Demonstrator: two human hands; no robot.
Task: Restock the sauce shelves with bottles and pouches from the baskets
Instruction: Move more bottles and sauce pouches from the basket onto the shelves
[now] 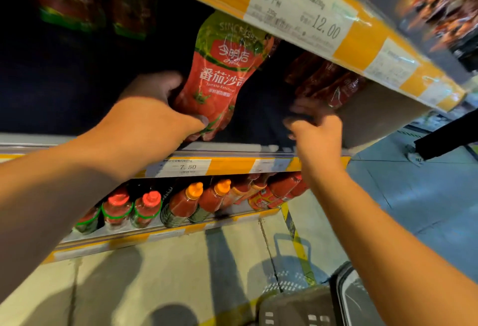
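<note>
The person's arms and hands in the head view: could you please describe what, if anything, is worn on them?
Both forearms are bare up to the frame edges, with no sleeves showing. The left hand and right hand wear no gloves; no watch, bracelet or ring is visible. The right fingers are motion-blurred.

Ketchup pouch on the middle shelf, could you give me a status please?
Left hand grips ketchup pouch, upright. Right hand blurred at leaning pouches.

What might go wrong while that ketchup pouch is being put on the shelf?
The ketchup pouch leans, gripped only near its base by the left hand, so it may flop over once released. Its top sits close under the upper shelf edge and might snag. The right hand, blurred beside stacked pouches, may knock them.
</note>
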